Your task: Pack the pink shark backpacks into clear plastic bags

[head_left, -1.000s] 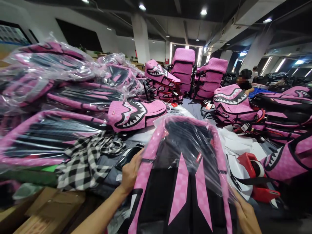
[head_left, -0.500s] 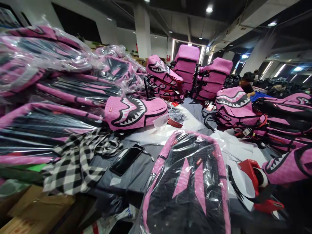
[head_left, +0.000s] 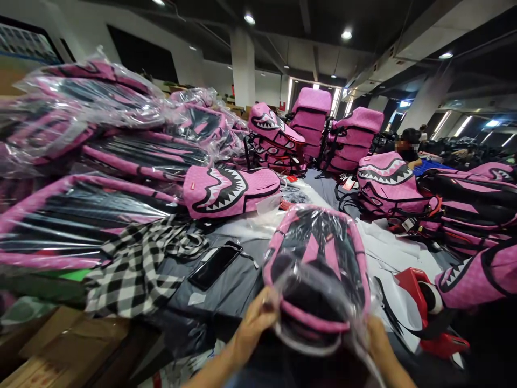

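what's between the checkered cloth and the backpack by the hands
In the head view, a black phone and a small white scrap lie there, on the grey covering.

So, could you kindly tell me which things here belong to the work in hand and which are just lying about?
Likely for the work:
pink backpack
clear plastic bag around it
wrapped backpacks on the left

Likely just lying about:
phone
checked cloth

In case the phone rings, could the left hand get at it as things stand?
Likely yes: the black phone lies near the left hand, with nothing standing between them. The hand appears to grip the clear plastic bag, though, so it would probably need to let go first.
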A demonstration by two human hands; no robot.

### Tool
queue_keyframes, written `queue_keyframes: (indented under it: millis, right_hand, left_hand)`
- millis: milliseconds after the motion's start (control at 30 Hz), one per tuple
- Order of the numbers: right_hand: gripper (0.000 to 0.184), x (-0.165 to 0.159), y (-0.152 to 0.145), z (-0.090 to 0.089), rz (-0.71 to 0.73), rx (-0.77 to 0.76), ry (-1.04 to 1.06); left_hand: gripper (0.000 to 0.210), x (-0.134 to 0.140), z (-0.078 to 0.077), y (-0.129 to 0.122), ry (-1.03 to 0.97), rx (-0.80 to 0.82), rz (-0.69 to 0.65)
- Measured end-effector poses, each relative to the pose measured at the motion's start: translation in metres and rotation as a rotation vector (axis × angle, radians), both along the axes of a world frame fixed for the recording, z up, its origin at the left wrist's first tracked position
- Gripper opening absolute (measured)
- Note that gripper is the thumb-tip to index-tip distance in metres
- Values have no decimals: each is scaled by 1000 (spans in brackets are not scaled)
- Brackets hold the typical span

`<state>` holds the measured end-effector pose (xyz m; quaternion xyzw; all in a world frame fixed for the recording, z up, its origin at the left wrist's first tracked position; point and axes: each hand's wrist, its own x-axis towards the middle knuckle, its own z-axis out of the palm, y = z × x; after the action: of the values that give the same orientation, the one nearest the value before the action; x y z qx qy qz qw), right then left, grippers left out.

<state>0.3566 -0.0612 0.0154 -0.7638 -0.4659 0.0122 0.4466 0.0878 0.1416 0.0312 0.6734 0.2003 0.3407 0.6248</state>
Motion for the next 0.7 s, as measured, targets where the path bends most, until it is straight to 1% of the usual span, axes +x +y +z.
queue_keyframes:
  millis: [33, 67, 100, 133, 167, 200, 233, 267, 300, 333, 367, 400, 433, 467, 533, 567, 600, 667, 700]
  right_hand:
    - [42, 7, 6, 12, 23, -59, 79]
    - [40, 16, 10, 25, 34, -126, 181]
    - [38, 26, 13, 38, 13, -135, 235]
    - [36, 36, 12, 48, -35, -122, 256]
    - [36, 45, 7, 54, -125, -81, 272]
    - [39, 51, -4, 55, -207, -53, 281]
    - [42, 53, -18, 52, -273, -50, 306]
    - [46, 51, -35, 45, -315, -60, 339]
    - [51, 45, -53, 34, -331, -78, 376]
    - [55, 36, -70, 23, -322, -95, 411]
    - [59, 25, -84, 13, -308, -99, 441]
    - [62, 12, -94, 5, -294, -88, 462]
    - [64, 0, -99, -1, -285, -79, 462]
    - [65, -12, -98, -4, -276, -102, 438]
    - [66, -32, -85, -7, -289, -241, 309]
    - [66, -40, -75, -7, -322, -329, 206]
    - [64, -47, -65, -7, -363, -408, 90]
    - [58, -59, -53, -10, -439, -501, -112]
    - [55, -64, -52, -12, -467, -527, -179]
  left_hand:
    - [27, -4, 0, 2, 1, 9, 73]
    - [29, -6, 3, 9, 12, 12, 190]
    - [31, -9, 5, 20, 25, 14, 334]
    - [34, -12, 8, 32, 37, 12, 495]
    - [37, -18, 8, 42, 44, 4, 624]
    - [40, -25, 7, 50, 49, -5, 736]
    - [44, -33, 3, 52, 57, -35, 803]
    - [47, -41, -3, 48, 74, -92, 822]
    - [51, -48, -10, 38, 102, -176, 796]
    - [56, -52, -17, 24, 141, -267, 719]
    - [61, -53, -24, 7, 186, -341, 598]
    - [64, -50, -28, -11, 232, -369, 455]
    - [64, -43, -30, -28, 270, -333, 303]
    - [59, -32, -31, -43, 294, -239, 164]
    - [44, -1, -31, -64, 315, -20, -32]
    - [42, 18, -30, -71, 327, 54, -105]
    - [46, 36, -31, -75, 340, 88, -167]
    - [48, 69, -31, -81, 365, 73, -229]
    - [42, 80, -32, -85, 372, 58, -231]
